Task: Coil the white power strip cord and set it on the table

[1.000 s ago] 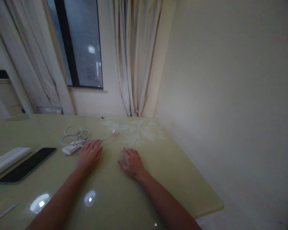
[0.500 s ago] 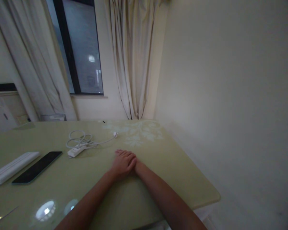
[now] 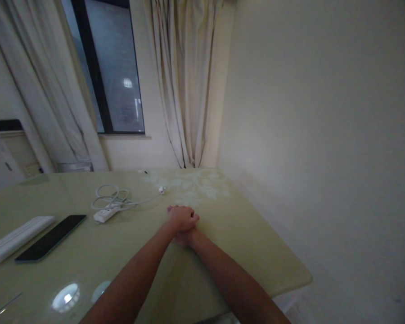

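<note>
Over the glossy pale green table [image 3: 256, 252], my two hands meet near the middle of the view. My left hand [image 3: 182, 218] is on top, its fingers curled over my right hand [image 3: 182, 238]. Most of the right hand is hidden beneath it, so how its fingers are set does not show. No object is visible in either hand. Closest to them is a white plug [image 3: 162, 190], whose cable [image 3: 135, 203] runs left in loose loops to a white power strip [image 3: 105, 214].
On the left lie a flat black slab [image 3: 52, 238] and a long white bar-shaped object [image 3: 20, 236]. A thin shiny rod [image 3: 5, 307] is at the lower left corner. A wall [image 3: 317, 135] borders the table's right side; curtains [image 3: 189, 90] and a window [image 3: 116, 67] are behind.
My left hand has shifted slightly right and away from me over my right hand, and its fingers are more curled around it. The things on the table have stayed put.
</note>
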`<state>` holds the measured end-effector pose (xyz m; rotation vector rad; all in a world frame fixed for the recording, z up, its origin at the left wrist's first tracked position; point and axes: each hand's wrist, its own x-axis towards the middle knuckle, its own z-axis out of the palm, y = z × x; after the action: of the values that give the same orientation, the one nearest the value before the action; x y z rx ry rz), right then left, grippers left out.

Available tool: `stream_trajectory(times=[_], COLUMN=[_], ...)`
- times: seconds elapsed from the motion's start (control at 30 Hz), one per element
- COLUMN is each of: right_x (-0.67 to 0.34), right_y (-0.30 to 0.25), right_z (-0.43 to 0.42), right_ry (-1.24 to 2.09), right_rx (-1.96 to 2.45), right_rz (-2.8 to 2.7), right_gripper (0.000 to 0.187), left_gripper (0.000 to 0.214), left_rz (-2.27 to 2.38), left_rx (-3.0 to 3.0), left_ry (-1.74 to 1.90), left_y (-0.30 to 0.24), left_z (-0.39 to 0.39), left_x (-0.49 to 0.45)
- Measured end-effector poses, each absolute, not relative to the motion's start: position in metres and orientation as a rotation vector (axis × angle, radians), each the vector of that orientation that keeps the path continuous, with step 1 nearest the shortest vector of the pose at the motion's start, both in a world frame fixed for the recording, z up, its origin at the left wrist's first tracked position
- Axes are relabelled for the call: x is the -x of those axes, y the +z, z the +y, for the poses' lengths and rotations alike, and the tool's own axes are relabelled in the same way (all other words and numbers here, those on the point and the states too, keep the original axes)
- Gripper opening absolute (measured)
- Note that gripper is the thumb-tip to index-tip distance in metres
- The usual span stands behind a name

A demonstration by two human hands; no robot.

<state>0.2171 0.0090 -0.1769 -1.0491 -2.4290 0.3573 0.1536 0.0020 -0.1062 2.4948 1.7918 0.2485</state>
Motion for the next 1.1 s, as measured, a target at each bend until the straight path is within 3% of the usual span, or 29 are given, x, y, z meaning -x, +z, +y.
stream_trajectory(times=[0.07,0.13,0.37,0.57,0.67,0.83,1.1], right_x=[-0.221,-0.224,-0.222,-0.219,-0.223,-0.226,-0.230], right_y=[-0.184,-0.188,-0.180,-0.159,-0.152,-0.145,-0.139], right_z=[0.008,0.007,0.000,-0.007,-0.012,-0.019,-0.017], right_ry=[0.329,0.298,0.127,0.003,-0.036,-0.045,0.004], right_rx=[1.060,1.076,1.104,1.082,1.227,1.490,1.656], right_rz=[-2.466,-2.477,-2.486,-2.528,-2.531,-2.494,-2.406], right_gripper=[0.077,0.081,0.068,0.040,0.032,0.044,0.049], left_gripper=[0.040,0.037,0.032,0.052,0.043,0.034,0.040], left_rz=[1.747,1.692,1.372,1.180,1.410,1.982,2.679], left_rx=[-2.495,-2.487,-2.510,-2.478,-2.457,-2.274,-1.789], left_ry=[0.218,0.200,0.379,0.867,0.876,0.728,0.496], left_y=[-0.103,-0.100,-0.094,-0.126,-0.136,-0.124,-0.114], left_z=[0.005,0.008,0.000,-0.024,-0.026,-0.017,-0.021], left_x=[-0.152,-0.150,-0.128,-0.077,-0.053,-0.020,0.044])
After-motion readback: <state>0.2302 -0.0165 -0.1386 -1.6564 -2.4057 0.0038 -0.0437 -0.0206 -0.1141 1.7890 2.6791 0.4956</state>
